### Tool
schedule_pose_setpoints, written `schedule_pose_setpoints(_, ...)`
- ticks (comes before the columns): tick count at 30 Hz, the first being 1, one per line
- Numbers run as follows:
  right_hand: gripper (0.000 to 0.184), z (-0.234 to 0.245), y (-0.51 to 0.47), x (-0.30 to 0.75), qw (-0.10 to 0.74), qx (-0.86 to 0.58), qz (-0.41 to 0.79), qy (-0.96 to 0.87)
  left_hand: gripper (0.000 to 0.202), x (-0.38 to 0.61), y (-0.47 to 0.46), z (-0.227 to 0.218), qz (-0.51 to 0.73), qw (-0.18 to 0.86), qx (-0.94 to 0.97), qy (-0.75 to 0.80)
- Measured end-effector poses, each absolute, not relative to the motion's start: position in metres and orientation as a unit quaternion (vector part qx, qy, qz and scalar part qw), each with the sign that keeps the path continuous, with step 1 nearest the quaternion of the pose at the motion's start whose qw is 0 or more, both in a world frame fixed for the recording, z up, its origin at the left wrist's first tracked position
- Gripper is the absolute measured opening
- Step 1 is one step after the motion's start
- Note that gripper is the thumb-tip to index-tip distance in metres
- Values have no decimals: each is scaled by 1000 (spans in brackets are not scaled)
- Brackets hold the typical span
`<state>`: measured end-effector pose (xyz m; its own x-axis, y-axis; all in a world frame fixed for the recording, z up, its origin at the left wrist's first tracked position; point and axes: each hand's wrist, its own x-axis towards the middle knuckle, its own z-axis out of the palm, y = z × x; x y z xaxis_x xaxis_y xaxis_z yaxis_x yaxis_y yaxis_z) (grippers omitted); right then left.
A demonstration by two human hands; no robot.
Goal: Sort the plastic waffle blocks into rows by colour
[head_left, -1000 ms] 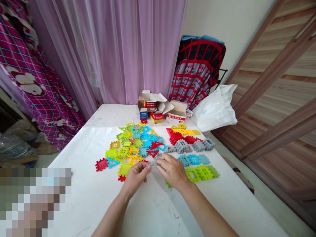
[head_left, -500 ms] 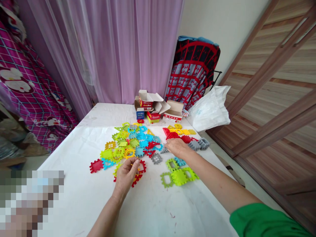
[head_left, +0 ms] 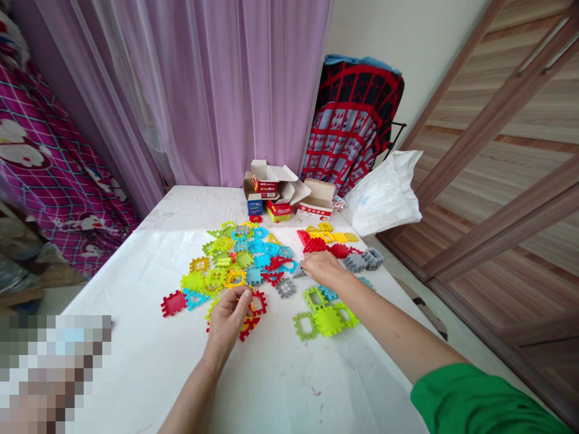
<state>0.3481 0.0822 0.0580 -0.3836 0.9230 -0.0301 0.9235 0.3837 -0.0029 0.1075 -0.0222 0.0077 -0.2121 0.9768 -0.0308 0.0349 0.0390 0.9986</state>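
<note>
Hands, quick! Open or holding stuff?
Left hand: curled near a red square plastic frame; can't tell if holding.
Right hand: near a grey plastic piece; grip hidden.

Seeing tiles (head_left: 328, 322) in lime, blue, red, yellow and grey, plus a white tablecloth (head_left: 280, 386). Also spotting a lilac curtain (head_left: 226, 90), magenta gridded drape (head_left: 54, 175), red-and-black checked blanket (head_left: 346, 117), brown wood-grain wardrobe (head_left: 502, 175) and bright green sleeve (head_left: 470, 401).
</note>
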Motion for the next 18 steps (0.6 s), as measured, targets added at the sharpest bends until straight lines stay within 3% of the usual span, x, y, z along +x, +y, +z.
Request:
schedule_pose_setpoints(9,17,68,64,338,25,512,17,858,47,103,-21,9,530,438,433,583)
schedule_pose_setpoints(18,15,41,21,301,57,492,-9,869,46,99,-18,5,544,426,430,582)
